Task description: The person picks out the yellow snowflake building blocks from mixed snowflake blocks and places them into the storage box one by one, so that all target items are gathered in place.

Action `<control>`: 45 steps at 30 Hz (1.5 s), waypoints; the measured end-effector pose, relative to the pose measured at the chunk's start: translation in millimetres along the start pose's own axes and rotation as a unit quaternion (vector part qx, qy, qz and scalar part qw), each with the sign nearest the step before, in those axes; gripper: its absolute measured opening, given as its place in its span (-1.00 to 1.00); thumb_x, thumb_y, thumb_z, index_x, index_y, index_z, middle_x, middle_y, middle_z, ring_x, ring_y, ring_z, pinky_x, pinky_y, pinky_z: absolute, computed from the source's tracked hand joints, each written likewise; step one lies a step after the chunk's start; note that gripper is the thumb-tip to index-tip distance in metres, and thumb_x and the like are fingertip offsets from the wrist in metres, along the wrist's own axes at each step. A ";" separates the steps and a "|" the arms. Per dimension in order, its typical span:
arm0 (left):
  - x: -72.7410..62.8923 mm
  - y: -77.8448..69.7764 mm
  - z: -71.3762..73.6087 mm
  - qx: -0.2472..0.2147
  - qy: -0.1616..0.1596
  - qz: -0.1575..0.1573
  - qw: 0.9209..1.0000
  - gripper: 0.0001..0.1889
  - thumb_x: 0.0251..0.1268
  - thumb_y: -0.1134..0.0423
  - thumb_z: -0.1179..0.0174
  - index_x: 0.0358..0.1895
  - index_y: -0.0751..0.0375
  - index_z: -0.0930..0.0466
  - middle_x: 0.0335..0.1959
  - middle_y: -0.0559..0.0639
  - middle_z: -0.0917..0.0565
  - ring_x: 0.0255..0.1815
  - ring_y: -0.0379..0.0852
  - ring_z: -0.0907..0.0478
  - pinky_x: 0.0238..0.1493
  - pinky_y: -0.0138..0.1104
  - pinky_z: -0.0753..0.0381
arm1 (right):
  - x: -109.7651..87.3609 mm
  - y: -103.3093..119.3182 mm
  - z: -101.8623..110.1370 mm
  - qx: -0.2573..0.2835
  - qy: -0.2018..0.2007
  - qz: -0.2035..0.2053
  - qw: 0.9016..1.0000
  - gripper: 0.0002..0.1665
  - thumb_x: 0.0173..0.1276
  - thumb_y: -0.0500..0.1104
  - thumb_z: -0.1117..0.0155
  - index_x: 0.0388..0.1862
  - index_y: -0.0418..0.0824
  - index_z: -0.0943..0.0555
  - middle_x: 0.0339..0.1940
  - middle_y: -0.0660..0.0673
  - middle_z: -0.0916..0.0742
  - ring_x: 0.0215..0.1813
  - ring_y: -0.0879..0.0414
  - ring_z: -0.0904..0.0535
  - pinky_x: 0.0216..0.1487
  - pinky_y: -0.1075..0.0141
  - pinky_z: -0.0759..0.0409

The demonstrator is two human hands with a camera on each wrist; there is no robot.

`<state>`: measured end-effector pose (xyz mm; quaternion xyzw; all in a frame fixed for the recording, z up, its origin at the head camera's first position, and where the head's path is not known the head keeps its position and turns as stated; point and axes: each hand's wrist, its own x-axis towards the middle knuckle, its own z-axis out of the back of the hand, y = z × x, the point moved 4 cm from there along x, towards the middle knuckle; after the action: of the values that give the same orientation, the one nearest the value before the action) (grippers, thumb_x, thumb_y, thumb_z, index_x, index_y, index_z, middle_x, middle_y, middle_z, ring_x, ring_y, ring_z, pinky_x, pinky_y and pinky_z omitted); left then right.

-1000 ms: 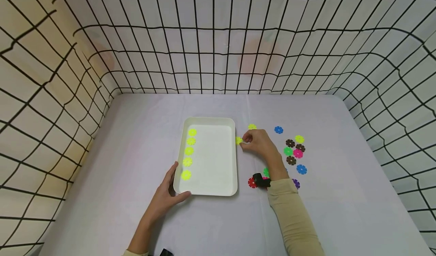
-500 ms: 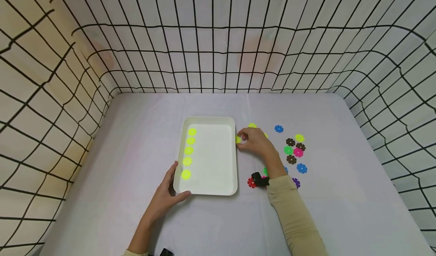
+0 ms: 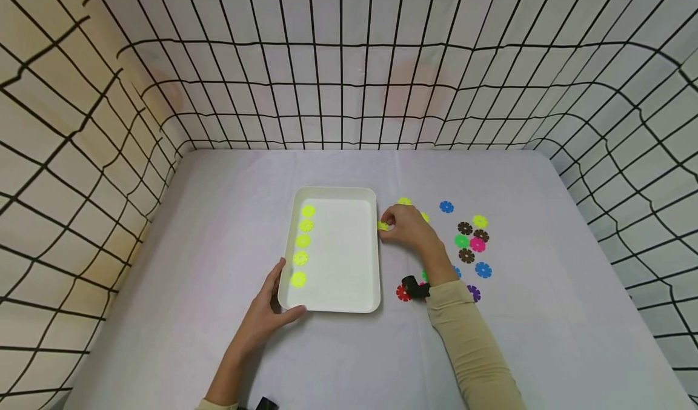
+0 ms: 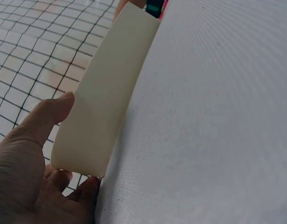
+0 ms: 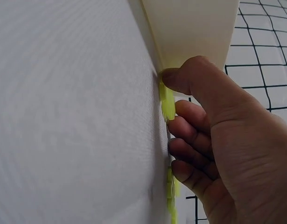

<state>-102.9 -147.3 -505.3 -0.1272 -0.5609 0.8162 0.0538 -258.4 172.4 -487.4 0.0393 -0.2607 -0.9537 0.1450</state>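
A white rectangular tray (image 3: 340, 258) lies on the table, with a column of several yellow notched plastic discs (image 3: 302, 240) along its left side. My left hand (image 3: 263, 318) grips the tray's near left corner. In the left wrist view its thumb presses the tray wall (image 4: 99, 102) while the other fingers reach around the end. Just outside the tray's right wall, my right hand (image 3: 410, 231) holds another yellow notched disc (image 3: 383, 226) between thumb and fingers. The right wrist view shows this yellow disc (image 5: 167, 103) close to the cloth, edge-on, beside the tray.
Right of the tray lie loose notched discs: blue (image 3: 483, 270), brown (image 3: 466, 255), pink (image 3: 477, 244), green (image 3: 462, 242), red (image 3: 403, 293) and purple (image 3: 474, 294). More yellow discs (image 3: 404, 201) lie beyond the right hand, partly hidden. Black wire mesh (image 3: 342, 86) surrounds the white-clothed table.
Over the last second my right hand has shifted slightly left, closer to the tray's right wall, along with the yellow disc. The left hand and tray have stayed put.
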 end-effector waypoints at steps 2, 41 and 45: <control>0.3 0.0 -0.3 0.000 0.000 0.001 1.000 0.15 0.00 0.12 -0.50 0.58 -0.11 0.16 0.59 0.05 -0.05 0.57 0.07 -0.09 0.47 -0.03 -0.12 | -0.6 -0.1 0.5 0.002 -0.001 -0.005 1.000 -0.67 0.01 -0.09 -0.49 -0.29 -0.26 -0.69 -0.36 -0.10 -0.74 -0.26 0.08 -0.59 -0.17 0.23 -0.59; -0.3 -1.9 0.6 -0.018 0.003 0.000 1.000 0.16 0.01 0.16 -0.50 0.59 -0.03 0.19 0.59 0.08 -0.06 0.57 0.11 -0.09 0.45 0.04 -0.14 | 10.0 25.8 39.1 0.035 -0.032 -0.041 0.998 -0.64 0.13 -0.02 -0.43 -0.21 -0.25 -0.70 -0.25 -0.15 -0.73 -0.20 0.01 -0.55 -0.24 0.23 -0.56; -0.9 -2.3 0.0 -0.019 0.007 -0.005 1.000 0.16 0.02 0.16 -0.49 0.59 -0.02 0.20 0.58 0.10 -0.08 0.56 0.11 -0.10 0.44 0.02 -0.17 | 16.3 41.0 40.4 0.046 -0.026 -0.024 0.998 -0.62 0.14 -0.01 -0.45 -0.19 -0.26 -0.69 -0.23 -0.15 -0.73 -0.18 0.01 -0.55 -0.20 0.21 -0.58</control>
<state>-102.1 -146.7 -503.0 -0.1311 -0.5767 0.8042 0.0588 -269.6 153.6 -431.7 0.0276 -0.3068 -0.9446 0.1134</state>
